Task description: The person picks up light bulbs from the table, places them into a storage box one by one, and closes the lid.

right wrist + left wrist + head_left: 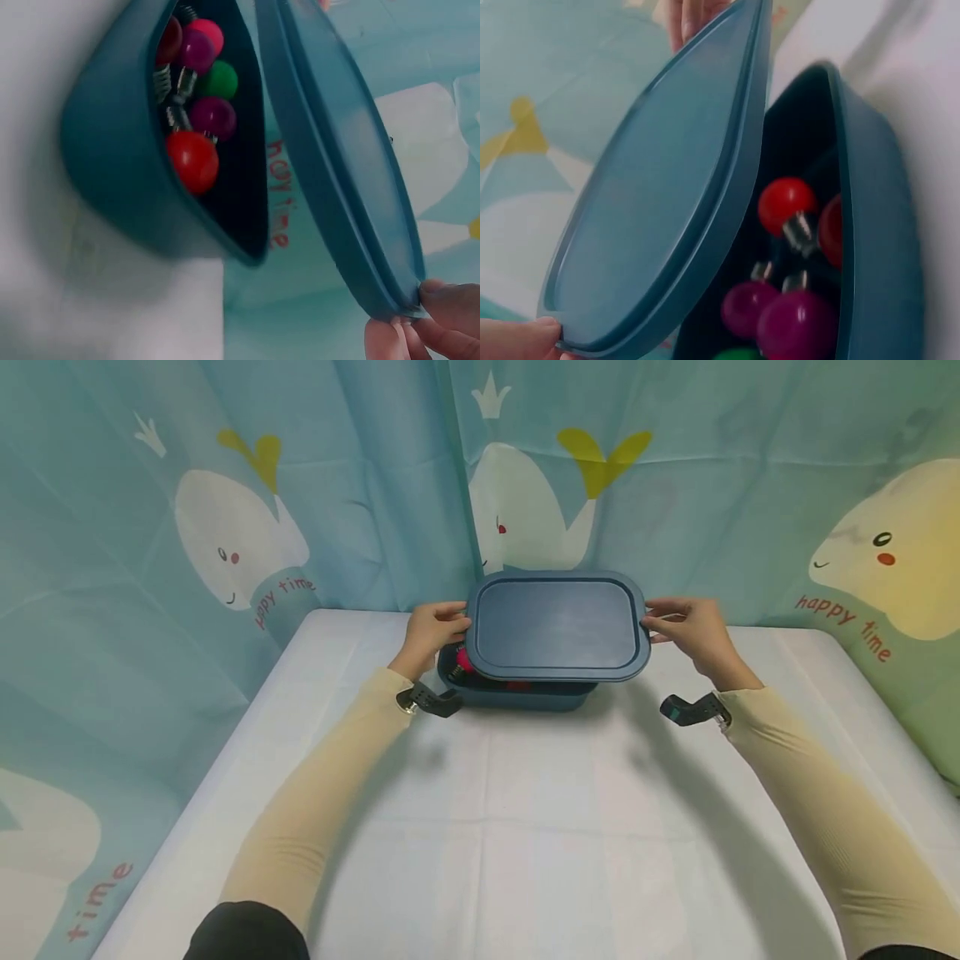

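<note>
A blue-grey rectangular lid (558, 625) with rounded corners is held up above a matching box (517, 700), shifted to the right of it. My left hand (432, 633) pinches the lid's left end, and my right hand (693, 633) pinches its right end. Inside the box, the wrist views show several small coloured bulbs with metal screw bases: a red bulb (787, 204), a purple bulb (799, 326), and a green bulb (217, 80). From the head view the lid hides most of the contents.
The box stands on a white-covered table (547, 827) near its back edge. Behind hangs a blue-green curtain (390, 485) printed with whales. Each wrist wears a dark strap-mounted device, such as the right wrist device (690, 710).
</note>
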Demonstrator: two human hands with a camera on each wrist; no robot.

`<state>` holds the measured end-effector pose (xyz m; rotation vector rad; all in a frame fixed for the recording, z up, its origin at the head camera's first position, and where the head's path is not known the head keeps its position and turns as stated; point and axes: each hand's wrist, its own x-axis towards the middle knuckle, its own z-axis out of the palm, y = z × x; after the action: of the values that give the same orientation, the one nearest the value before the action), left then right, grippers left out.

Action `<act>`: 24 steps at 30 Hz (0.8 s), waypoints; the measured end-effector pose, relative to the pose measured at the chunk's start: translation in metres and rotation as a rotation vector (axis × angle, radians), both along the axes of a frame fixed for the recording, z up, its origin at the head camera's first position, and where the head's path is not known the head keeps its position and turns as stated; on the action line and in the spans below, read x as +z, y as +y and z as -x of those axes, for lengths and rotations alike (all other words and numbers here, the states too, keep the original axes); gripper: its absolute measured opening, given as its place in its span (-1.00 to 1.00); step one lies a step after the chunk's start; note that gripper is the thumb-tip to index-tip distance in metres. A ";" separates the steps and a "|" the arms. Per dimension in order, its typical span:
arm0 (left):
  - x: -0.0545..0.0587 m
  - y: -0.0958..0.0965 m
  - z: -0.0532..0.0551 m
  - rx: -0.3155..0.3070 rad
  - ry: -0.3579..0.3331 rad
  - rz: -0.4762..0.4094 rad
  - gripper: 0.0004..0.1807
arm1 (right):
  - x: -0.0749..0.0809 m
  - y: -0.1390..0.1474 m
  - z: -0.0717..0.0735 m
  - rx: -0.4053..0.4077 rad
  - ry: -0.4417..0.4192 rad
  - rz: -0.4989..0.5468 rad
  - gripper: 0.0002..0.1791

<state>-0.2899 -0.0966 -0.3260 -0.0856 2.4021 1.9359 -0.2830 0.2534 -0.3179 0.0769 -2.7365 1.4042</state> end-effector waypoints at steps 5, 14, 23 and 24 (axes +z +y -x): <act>-0.006 -0.015 0.005 -0.015 -0.052 0.000 -0.51 | -0.008 -0.012 0.009 0.007 -0.068 0.111 -0.51; -0.014 -0.030 0.018 -0.002 -0.183 -0.052 -0.51 | -0.019 -0.023 0.017 0.056 -0.177 0.318 -0.49; -0.025 -0.038 0.024 0.022 -0.268 -0.100 -0.51 | -0.034 -0.030 0.022 0.092 -0.266 0.391 -0.47; -0.026 -0.038 0.025 0.023 -0.273 -0.101 -0.51 | -0.036 -0.031 0.023 0.090 -0.270 0.405 -0.48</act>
<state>-0.3147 -0.1351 -0.3520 -0.3503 2.1359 1.9097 -0.3060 0.2227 -0.3536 -0.0129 -2.6035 2.1034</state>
